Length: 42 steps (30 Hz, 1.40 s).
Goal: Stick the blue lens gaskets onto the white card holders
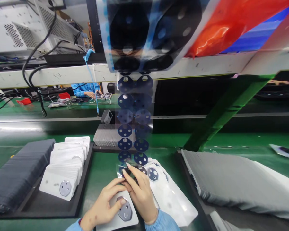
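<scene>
A long clear film strip (133, 128) with two columns of dark round stickers hangs from the top of the view down to my hands. My right hand (141, 192) pinches the strip's lower end near a sticker. My left hand (106, 207) lies on a white plastic part (125, 215) with a grey camera island and steadies it on the green mat. The fingertips of both hands meet at the strip's end. A sheet with more stickers (163, 192) lies under my right hand.
A black tray (50, 205) on the left holds stacked white parts (67, 166) and dark ones (16, 173). Grey stacks (236, 179) fill a tray at right; another stack (110, 136) sits behind. Across the conveyor a person's blue sleeve (83, 89) works. Cables hang at upper left.
</scene>
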### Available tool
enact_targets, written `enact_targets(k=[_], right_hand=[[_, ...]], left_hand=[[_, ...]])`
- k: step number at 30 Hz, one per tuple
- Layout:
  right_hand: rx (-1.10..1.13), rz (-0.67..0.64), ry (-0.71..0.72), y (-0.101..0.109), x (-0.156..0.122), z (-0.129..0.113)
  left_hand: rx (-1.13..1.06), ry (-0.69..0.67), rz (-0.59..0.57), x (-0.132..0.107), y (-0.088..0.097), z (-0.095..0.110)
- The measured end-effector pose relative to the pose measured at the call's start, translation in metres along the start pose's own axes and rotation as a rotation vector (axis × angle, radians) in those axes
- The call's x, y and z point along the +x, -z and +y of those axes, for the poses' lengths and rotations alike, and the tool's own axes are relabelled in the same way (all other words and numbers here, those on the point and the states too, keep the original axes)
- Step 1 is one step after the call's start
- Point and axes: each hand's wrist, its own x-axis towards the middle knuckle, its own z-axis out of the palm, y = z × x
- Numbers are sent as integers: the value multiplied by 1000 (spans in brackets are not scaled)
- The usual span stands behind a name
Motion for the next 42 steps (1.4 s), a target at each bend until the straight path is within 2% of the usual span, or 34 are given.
enact_targets(k=[3,6,12,16,19,24,30,36,42], right_hand=[[76,50,41,0,0,1],[105,80,8,-1,-1,0],[120,2,-122,0,0,-3],[87,34,-103,1,1,-3],[31,15,-30,2,1,-2],[118,50,47,2,-2,1],[158,111,42,0,-5,1],[126,117,-7,0,-5,-3],[134,59,-79,4,2,-5]], left_hand=[[70,-25,-10,-2,-1,2],[73,-21,-15,-3,-1,0],[103,-24,-23,-5,0,-2],[120,-61,-14,-4,1,1],[160,-73,-26,-4,1,2],[227,-80,-56,-7,3,4],[259,-71,-75,-9,4,7],[222,-90,-34,-10,5,8],[216,-89,-66,-6,6,11]])
